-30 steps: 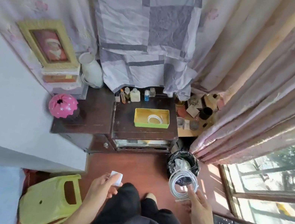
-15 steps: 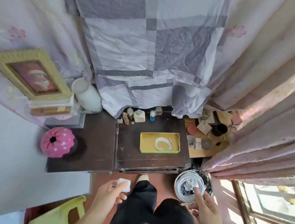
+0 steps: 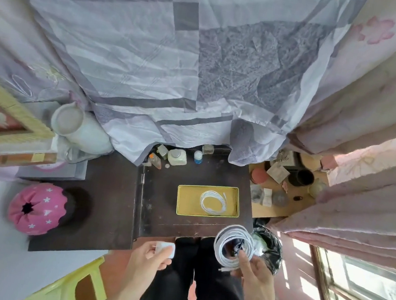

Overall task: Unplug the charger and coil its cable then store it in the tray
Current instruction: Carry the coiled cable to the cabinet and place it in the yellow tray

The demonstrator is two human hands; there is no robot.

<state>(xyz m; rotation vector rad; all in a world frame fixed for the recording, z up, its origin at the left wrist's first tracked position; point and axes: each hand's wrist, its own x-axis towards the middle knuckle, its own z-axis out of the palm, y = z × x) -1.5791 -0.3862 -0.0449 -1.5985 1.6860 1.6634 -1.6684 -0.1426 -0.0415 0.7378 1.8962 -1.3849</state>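
I see two cable coils: one in the tray (image 3: 181,202), one (image 3: 233,246) gripped by my right hand (image 3: 255,272); my left hand (image 3: 149,257) grips one charger (image 3: 165,249).

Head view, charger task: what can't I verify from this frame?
- Charger block: prongs and port hidden by the left hand.
- Coiled cable: its lower loops are covered by the right hand fingers.
- Second cable in the yellow tray: connector type too small.
- Bottle labels: too small, blurred.
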